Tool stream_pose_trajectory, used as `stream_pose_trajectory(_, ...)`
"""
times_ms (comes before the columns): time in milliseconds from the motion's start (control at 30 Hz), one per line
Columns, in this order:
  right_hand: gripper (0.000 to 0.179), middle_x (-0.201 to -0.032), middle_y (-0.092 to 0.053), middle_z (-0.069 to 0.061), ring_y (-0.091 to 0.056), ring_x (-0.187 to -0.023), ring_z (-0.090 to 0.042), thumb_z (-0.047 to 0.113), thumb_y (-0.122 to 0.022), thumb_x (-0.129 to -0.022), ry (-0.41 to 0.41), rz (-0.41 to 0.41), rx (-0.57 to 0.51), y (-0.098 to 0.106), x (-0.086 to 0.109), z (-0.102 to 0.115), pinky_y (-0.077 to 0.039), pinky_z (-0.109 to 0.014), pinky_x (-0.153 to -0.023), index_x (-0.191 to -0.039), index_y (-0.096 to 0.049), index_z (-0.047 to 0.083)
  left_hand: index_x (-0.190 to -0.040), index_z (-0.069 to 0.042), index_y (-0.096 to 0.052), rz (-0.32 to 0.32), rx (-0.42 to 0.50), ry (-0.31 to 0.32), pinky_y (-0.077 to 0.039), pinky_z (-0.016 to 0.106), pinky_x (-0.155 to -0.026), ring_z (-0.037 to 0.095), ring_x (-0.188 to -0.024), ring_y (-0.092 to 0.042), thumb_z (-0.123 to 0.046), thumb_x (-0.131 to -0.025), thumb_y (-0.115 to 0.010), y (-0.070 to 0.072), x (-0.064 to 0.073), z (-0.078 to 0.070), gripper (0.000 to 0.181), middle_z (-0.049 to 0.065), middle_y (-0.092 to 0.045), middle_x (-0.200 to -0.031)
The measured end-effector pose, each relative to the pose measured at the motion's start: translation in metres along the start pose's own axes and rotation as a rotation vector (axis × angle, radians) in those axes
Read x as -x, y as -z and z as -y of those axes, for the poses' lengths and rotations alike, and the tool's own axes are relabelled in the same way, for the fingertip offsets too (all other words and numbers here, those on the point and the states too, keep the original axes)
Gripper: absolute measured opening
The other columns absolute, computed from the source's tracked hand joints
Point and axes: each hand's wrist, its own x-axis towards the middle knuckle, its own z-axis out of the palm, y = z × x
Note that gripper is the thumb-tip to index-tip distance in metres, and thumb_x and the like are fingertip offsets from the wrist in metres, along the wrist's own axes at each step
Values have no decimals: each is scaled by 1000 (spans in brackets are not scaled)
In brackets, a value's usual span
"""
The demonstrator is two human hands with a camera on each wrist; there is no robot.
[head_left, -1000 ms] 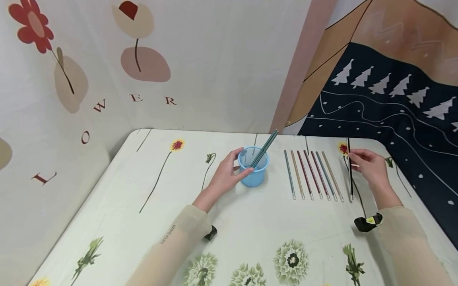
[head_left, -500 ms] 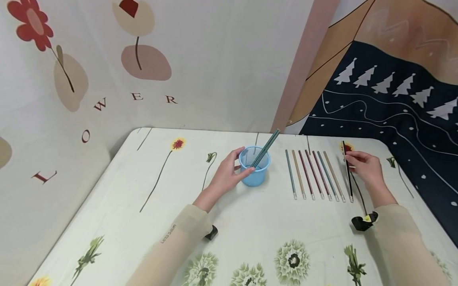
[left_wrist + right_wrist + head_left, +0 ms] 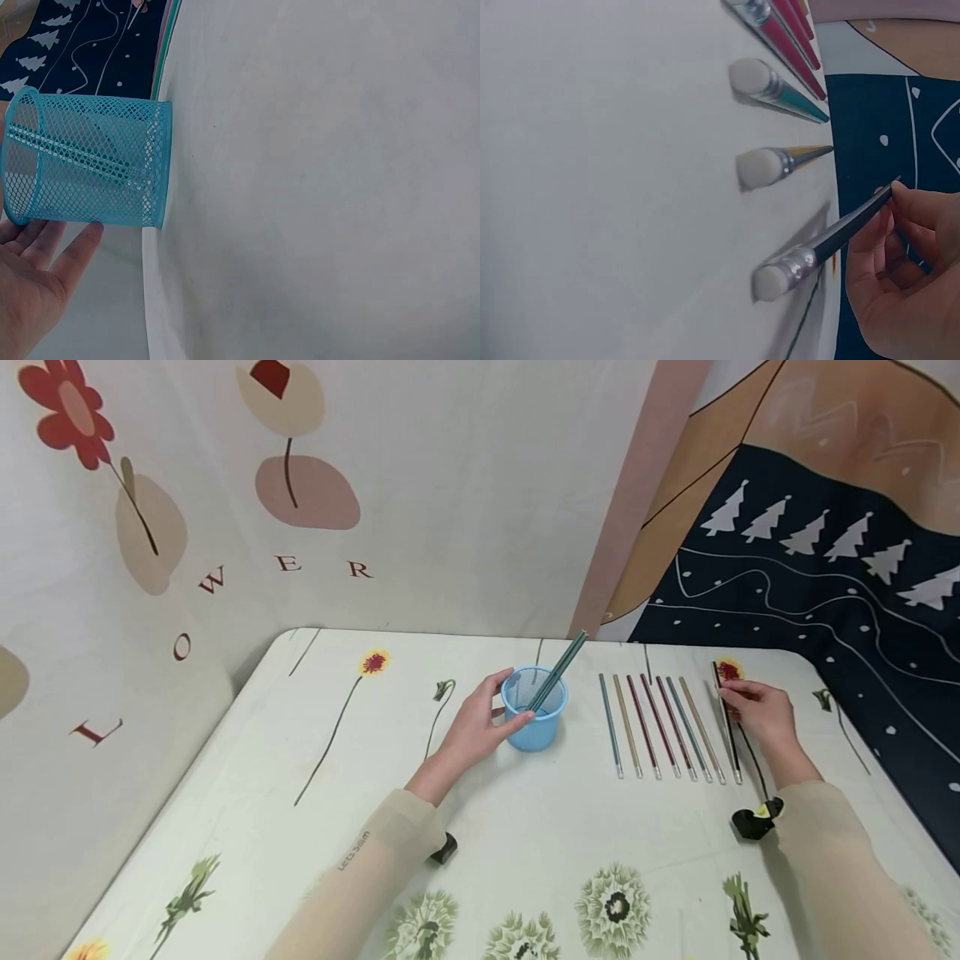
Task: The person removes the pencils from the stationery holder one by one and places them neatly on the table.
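Observation:
My left hand [image 3: 480, 718] holds the side of a light blue mesh pencil cup [image 3: 534, 732], its thumb along the front and fingers round the far left side. Several dark green pencils [image 3: 561, 667] lean to the right inside the cup. In the left wrist view the cup [image 3: 90, 199] shows its mesh wall, with the hand [image 3: 34, 292] against it. My right hand [image 3: 765, 718] pinches a black pencil [image 3: 728, 727] near its far end. The pencil slopes, its white eraser end [image 3: 771, 283] low at the table in the right wrist view.
Left of the black pencil lies a row of several pencils with eraser ends toward me, among them a dark red pencil [image 3: 643, 727] and a tan pencil [image 3: 702, 730]. The tablecloth [image 3: 525, 810] is white with printed flowers. Printed fabric walls [image 3: 465, 510] stand behind.
My right hand has moved left, bringing the black pencil's far end down and leftward beside the row. The left hand and the cup stay in place.

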Motion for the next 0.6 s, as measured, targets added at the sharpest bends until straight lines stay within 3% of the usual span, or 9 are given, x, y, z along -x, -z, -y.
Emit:
stream_pose_trajectory(167,46,-86,-50,22,-53,-68,11,27,-55,-102,-2,24,22,-1,4,6,-52,-8,-59,-136,-56,-4,-153,-5,-32,0,-2,-7,-55,37,-104,28,-142,-45,-30,-92,-73,0,-1,0,78,14,-45,-152)
stream_pose_trajectory(333,44,-87,-55,17,-52,-64,12,27,-56,-102,-18,26,80,-3,-2,3,-50,-7,-55,-132,-60,-4,-153,-5,-32,9,-3,-6,-55,38,-104,29,-142,-45,-31,-92,-73,0,-2,-1,78,14,-45,-153)
stream_pose_trajectory(600,41,-118,-63,-20,-52,-62,11,23,-54,-103,-3,56,126,-8,-2,2,-49,-6,-53,-131,-59,-7,-154,-6,-32,4,-9,6,-55,36,-104,28,-142,-45,-32,-92,-73,0,-1,0,78,14,-45,-153)
